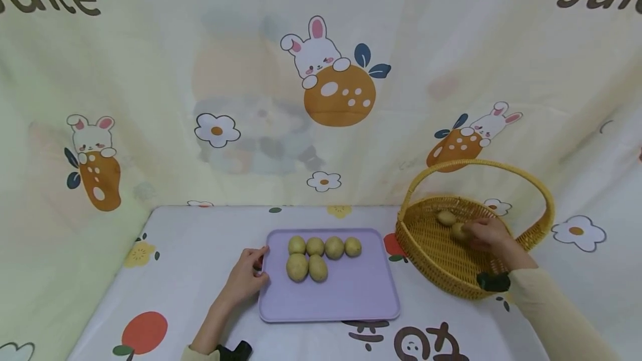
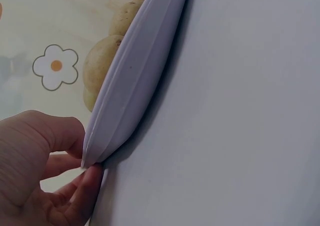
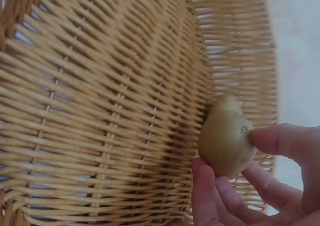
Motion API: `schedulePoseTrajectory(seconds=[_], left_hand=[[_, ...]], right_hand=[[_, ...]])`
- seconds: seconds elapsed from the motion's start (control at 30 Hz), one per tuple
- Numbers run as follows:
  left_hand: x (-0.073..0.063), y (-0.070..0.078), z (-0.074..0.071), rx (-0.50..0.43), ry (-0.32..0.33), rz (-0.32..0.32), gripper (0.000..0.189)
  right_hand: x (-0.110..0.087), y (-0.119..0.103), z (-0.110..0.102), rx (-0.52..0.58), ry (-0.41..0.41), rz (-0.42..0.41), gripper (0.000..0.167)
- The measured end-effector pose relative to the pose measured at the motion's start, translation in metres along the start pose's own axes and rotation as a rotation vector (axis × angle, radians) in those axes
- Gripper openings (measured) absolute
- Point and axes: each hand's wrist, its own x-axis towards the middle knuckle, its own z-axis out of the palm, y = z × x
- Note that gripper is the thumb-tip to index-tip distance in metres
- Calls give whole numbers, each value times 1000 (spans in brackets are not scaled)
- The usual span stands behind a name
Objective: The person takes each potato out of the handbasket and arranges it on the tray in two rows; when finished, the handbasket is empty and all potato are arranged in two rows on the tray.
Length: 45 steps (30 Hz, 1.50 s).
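A lilac tray (image 1: 358, 294) lies on the table, with several potatoes (image 1: 297, 267) in two rows toward its back left. My left hand (image 1: 247, 274) holds the tray's left edge; in the left wrist view the thumb and fingertips meet the rim near a corner. Over at the right, my right hand (image 1: 489, 235) is inside a wicker basket (image 1: 436, 261), pinching a potato (image 3: 227, 143) between thumb and fingers. Behind that one, another potato (image 1: 446, 217) rests in the basket, partly hidden in the right wrist view.
The basket's tall arched handle (image 1: 481, 163) rises over the right forearm. A printed cloth (image 1: 200, 294) covers the table, and a patterned curtain (image 1: 261, 71) hangs behind it. A dark wrist strap (image 1: 494, 281) sits by the basket's front rim.
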Motion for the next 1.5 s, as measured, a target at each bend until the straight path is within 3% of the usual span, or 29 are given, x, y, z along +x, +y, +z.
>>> schedulePoseTrajectory(seconds=[0.37,0.77,1.1,1.5], left_hand=[[0,1,-5,3,12,8,62],[1,-2,-6,-3,17,-2,64],[0,0,-4,7,29,6,63],[-1,5,0,1,16,9,63]], right_hand=[[-15,-24,12,-2,-55,-71,57],[-38,-47,27,-45,-94,-133,59],[-51,-56,35,4,-95,-149,60],[-76,-68,56,9,-155,-295,54]])
